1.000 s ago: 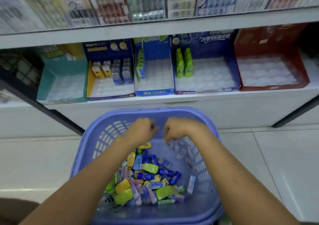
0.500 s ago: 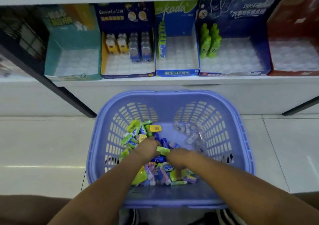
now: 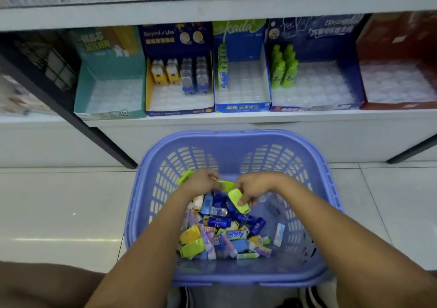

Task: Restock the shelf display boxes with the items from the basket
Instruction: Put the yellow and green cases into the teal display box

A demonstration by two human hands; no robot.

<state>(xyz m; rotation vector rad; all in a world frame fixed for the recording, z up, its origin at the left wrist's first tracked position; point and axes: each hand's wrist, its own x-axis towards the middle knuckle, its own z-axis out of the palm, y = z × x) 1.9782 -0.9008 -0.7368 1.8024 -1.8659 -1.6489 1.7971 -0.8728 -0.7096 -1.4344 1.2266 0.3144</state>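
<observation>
Picking step: my left hand (image 3: pixel 201 182) and right hand (image 3: pixel 255 188) each grip green bottles (image 3: pixel 237 199); next, I judge, seat them upright in the matching shelf box (image 3: pixel 335 54).

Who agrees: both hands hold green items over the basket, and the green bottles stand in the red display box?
Wrong box: the head view shows the green bottles standing in the dark blue display box. The rest is right.
</observation>
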